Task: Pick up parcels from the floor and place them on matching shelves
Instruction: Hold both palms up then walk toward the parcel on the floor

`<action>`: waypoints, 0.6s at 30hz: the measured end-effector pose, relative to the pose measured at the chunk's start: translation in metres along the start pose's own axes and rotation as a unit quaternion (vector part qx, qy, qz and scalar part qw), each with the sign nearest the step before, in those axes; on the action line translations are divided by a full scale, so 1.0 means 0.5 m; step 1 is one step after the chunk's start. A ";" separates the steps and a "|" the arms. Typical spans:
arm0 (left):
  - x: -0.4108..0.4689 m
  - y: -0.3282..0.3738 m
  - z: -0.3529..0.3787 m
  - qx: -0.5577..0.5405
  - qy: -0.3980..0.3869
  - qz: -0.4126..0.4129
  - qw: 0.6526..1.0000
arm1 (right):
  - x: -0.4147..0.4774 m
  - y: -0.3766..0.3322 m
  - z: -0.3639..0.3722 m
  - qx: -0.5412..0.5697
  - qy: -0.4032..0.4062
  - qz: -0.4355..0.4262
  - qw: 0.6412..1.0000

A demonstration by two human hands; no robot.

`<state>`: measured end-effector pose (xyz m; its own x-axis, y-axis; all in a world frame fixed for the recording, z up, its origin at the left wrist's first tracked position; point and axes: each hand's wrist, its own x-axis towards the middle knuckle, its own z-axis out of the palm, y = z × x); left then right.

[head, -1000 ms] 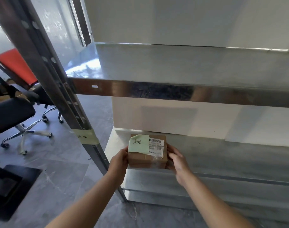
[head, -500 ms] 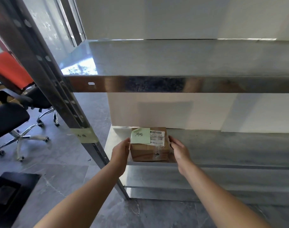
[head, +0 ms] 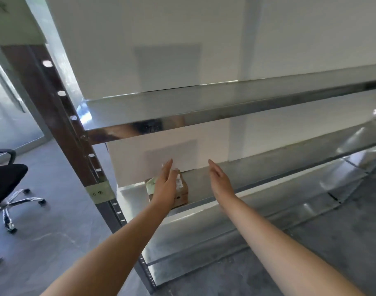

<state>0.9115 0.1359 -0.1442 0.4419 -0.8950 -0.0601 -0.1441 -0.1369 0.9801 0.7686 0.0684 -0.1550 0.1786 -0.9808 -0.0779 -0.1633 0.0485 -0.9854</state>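
Observation:
A small brown cardboard parcel [head: 181, 193] with a green note and a white barcode label rests at the left end of the lower metal shelf [head: 257, 178]. My left hand [head: 166, 184] hovers in front of it with flat, spread fingers and hides most of the parcel. My right hand [head: 220, 180] is open too, held apart to the right of the parcel above the shelf. Neither hand holds anything.
The upper metal shelf [head: 182, 107] spans the rack above the hands. The rack's left upright [head: 76, 146] carries a yellowish tape label [head: 100, 192]. A black office chair [head: 5, 182] on castors stands on the grey floor at left. A white wall backs the rack.
Both hands have let go of the parcel, which now sits on the lower shelf, and have lifted away with open fingers. The view has tilted and shifted upward.

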 end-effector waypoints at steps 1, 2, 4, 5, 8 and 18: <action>-0.018 0.012 0.020 0.027 -0.018 0.033 0.999 | -0.021 -0.007 -0.016 -0.018 0.017 -0.024 0.999; -0.035 0.023 0.042 0.059 -0.037 0.065 0.995 | -0.041 -0.013 -0.034 -0.045 0.033 -0.047 0.997; -0.068 0.039 0.091 0.121 -0.080 0.122 0.982 | -0.083 -0.021 -0.081 -0.117 0.058 -0.077 0.988; -0.085 0.047 0.116 0.140 -0.099 0.151 0.974 | -0.103 -0.024 -0.110 -0.157 0.071 -0.089 0.981; -0.131 0.074 0.194 0.157 -0.140 0.232 0.950 | -0.168 -0.031 -0.210 -0.289 0.142 -0.136 0.937; -0.287 0.168 0.453 0.258 -0.224 0.476 0.810 | -0.371 -0.016 -0.531 -0.495 0.296 -0.088 0.812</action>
<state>0.6354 0.1569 -0.0961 -0.4361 -0.7473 0.5014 -0.6332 0.6507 0.4191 0.4791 0.2000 -0.0923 -0.1657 -0.8891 0.4267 -0.9386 0.0094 -0.3449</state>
